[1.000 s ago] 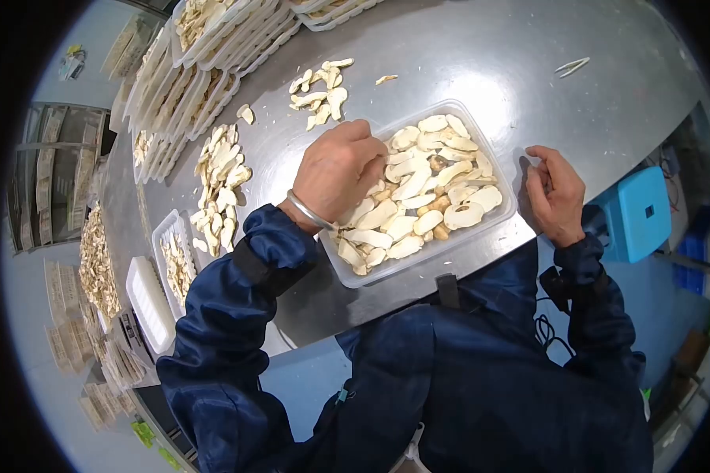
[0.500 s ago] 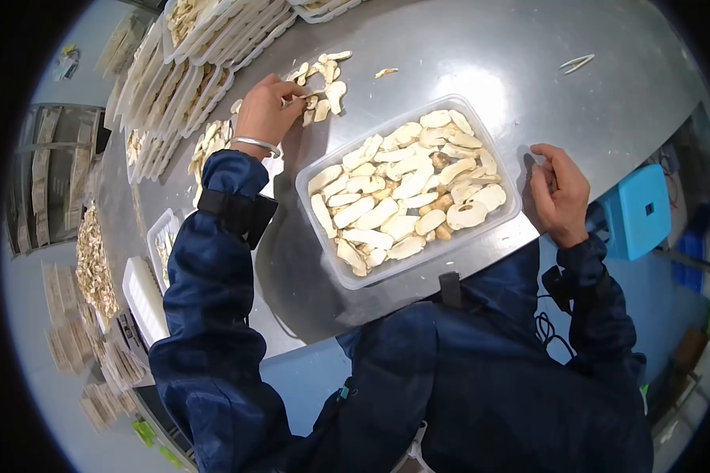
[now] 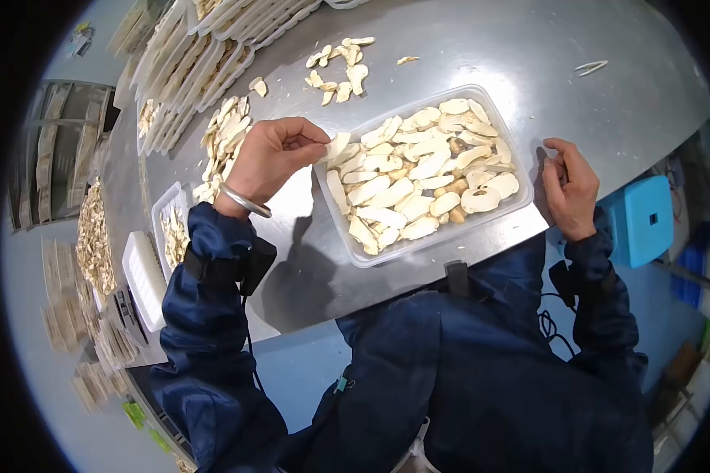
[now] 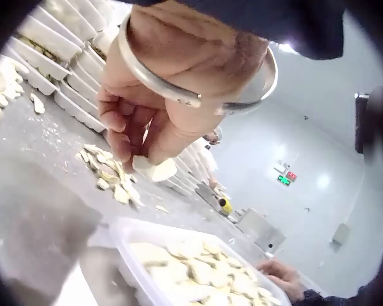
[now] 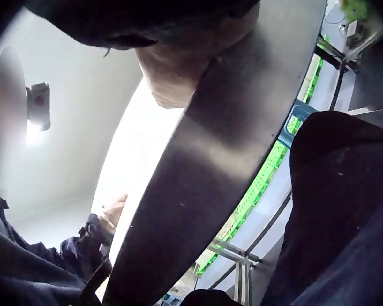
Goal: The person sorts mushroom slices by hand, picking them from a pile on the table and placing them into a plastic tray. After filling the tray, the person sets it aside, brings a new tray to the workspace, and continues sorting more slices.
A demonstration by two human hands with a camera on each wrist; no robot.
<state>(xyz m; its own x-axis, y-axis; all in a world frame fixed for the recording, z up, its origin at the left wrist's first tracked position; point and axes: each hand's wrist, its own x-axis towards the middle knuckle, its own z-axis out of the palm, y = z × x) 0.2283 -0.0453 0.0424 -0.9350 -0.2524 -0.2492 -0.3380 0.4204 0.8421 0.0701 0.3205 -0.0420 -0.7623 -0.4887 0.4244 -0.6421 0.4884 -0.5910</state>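
A clear plastic tub [image 3: 353, 251] full of pale mushroom slices [image 3: 388, 214] lies on the metal table. At its upper left corner, my left hand [image 3: 272, 158] pinches one pale slice [image 3: 337, 147] between thumb and fingers. The left wrist view shows that hand [image 4: 159, 89] gripping the slice [image 4: 154, 168] above the table, near the tub [image 4: 137, 271]. To the right of the tub, my right hand [image 3: 572, 189] rests at the table edge with fingers loosely curled and nothing visible in them. In the right wrist view, its fingers are hidden.
Small slices [image 3: 347, 67] lie beyond the tub, and a longer pile [image 3: 225, 146] lies to the left. Stacked filled trays [image 3: 205, 75] stand at the back left. White tweezers [image 3: 592, 68] lie at the back right. A blue stool [image 3: 643, 221] stands beside the table.
My left hand went from the tub to the small slices beyond it, then came back toward the tub's corner with a slice. The right hand has stayed at the table edge.
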